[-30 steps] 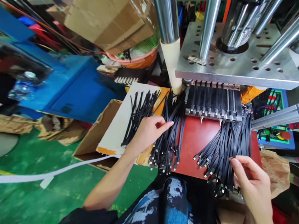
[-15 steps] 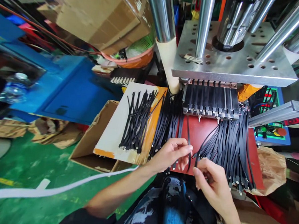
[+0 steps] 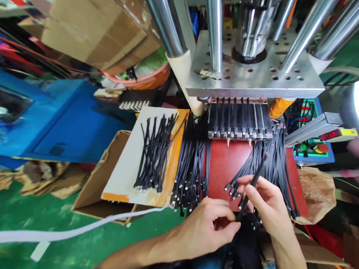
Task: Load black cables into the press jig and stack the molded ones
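A short flat black cable [image 3: 253, 185] slants upward between my two hands in front of the press. Its lower end is pinched between the thumb and fingers of my left hand [image 3: 212, 226]. Higher up, my right hand [image 3: 268, 201] grips the same cable with thumb and fingers; its upper tip is blurred. Behind them, several black cables lie side by side in the slots of a metal fixture [image 3: 262, 120], connectors toward me. One loose pile of cables [image 3: 281, 172] lies right of the red work surface [image 3: 221, 165], another pile [image 3: 193, 159] left of it.
Above the fixture hangs a thick steel plate [image 3: 257, 88] on columns. A white board [image 3: 120, 167] bearing a cable bundle [image 3: 154, 153] rests over a cardboard box [image 3: 105, 178] at left. A control box with buttons [image 3: 314, 151] and brown paper [image 3: 316, 194] are at right.
My left hand has moved down and toward my right hand, and both now hold one cable. My right hand has risen slightly and turned. The view has shifted, moving the press leftward in frame.
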{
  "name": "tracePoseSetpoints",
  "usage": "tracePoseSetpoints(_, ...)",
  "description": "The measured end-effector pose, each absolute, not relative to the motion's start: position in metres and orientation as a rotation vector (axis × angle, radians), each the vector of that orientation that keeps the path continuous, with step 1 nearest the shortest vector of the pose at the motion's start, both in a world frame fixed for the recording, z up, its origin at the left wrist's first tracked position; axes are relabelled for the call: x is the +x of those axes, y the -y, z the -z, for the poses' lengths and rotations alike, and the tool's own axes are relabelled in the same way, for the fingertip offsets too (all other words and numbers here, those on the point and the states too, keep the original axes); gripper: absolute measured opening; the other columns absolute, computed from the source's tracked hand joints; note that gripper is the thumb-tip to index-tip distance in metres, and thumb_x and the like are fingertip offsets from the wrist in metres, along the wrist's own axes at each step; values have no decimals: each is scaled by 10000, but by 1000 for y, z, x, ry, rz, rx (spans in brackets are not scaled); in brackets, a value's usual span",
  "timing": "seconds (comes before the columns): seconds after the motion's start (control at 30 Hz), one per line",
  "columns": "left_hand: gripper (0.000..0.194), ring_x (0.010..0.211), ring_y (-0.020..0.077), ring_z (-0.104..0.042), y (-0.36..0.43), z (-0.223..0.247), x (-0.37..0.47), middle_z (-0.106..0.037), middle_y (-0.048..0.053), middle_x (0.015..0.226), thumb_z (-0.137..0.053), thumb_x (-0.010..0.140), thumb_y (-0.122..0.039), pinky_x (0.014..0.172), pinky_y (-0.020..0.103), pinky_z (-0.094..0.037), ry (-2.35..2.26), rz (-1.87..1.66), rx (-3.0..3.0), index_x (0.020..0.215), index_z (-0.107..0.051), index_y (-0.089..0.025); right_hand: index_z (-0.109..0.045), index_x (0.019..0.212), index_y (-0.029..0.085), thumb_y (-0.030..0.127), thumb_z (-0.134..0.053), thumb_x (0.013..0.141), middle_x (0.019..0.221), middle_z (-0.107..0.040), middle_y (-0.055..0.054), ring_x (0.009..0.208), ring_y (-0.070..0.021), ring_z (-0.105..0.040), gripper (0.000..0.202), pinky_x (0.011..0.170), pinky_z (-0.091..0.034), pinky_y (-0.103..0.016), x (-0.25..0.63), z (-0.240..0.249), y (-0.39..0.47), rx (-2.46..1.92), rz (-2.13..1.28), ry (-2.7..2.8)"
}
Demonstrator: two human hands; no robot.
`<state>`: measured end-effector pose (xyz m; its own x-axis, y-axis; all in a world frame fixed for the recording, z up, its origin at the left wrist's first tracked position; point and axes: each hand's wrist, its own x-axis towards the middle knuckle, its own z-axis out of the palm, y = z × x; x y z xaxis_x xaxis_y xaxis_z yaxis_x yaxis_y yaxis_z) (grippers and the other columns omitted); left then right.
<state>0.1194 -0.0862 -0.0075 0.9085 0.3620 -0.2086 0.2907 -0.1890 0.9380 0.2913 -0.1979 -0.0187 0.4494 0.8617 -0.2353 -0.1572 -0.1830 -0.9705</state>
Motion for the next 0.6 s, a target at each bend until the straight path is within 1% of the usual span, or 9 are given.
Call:
tracePoseSetpoints(0.13,204,625,137,-573,82,5,123,-645,-16,694,-719,912,-232,632,282,-416,-437,97,1890,717,-670,-197,-812,900,211,481,-778,925,683,-725,-10,495,-119,-597,272,425,-488,-193,281,30,194,-1522,-863,554)
tracePoseSetpoints(0.2,91,669,140,-589,72,0,130,-667,-17,772,-728,937,-270,638,271,-428,-423,140,1897,875,-734,-203,-827,894,215,442,-808,899,657,-726,-4,461,-119,-591,228,416,-485,-199,280,34,196,-1535,-863,575)
tracePoseSetpoints(0.23,110,694,140,-599,67,-2,135,-684,-10,841,-730,951,-301,647,265,-444,-443,113,1892,1002,-754,-207,-830,893,215,425,-818,888,650,-724,-1,450,-120,-593,210,415,-487,-204,279,35,198,-1533,-872,587)
tracePoseSetpoints(0.27,209,720,140,-608,62,-5,141,-695,1,912,-730,964,-333,661,262,-462,-468,56,1886,1130,-751,-208,-828,886,213,409,-821,882,642,-718,4,441,-122,-594,196,414,-487,-209,279,36,199,-1532,-881,603)
tracePoseSetpoints(0.33,348,785,148,-630,53,-7,154,-703,32,1016,-739,970,-373,717,266,-498,-486,-118,1883,1269,-724,-195,-799,819,204,378,-796,896,607,-689,14,430,-128,-592,190,417,-480,-218,279,39,199,-1539,-886,645)
tracePoseSetpoints(0.37,338,820,154,-642,49,-7,161,-706,44,1040,-746,969,-368,752,270,-509,-457,-195,1881,1254,-734,-186,-772,770,200,366,-773,912,586,-671,16,429,-131,-592,218,425,-476,-223,278,39,199,-1550,-882,673)
tracePoseSetpoints(0.47,133,878,164,-665,40,-3,179,-713,50,987,-736,974,-292,816,273,-512,-291,-266,1841,984,-791,-172,-662,649,197,368,-729,955,543,-630,16,443,-137,-589,357,456,-464,-234,275,40,198,-1580,-862,751)
tracePoseSetpoints(0.53,167,855,164,-669,37,-1,187,-709,48,932,-722,981,-266,804,275,-510,-257,-238,1778,867,-785,-161,-655,678,198,400,-711,982,585,-643,7,490,-144,-608,369,481,-477,-237,275,40,199,-1578,-861,782)
tracePoseSetpoints(0.6,185,829,171,-668,34,1,190,-709,51,900,-739,971,-284,777,282,-513,-278,-219,1718,849,-799,-158,-676,740,200,401,-663,1023,684,-673,-14,596,-157,-649,347,545,-513,-243,276,40,202,-1577,-830,826)
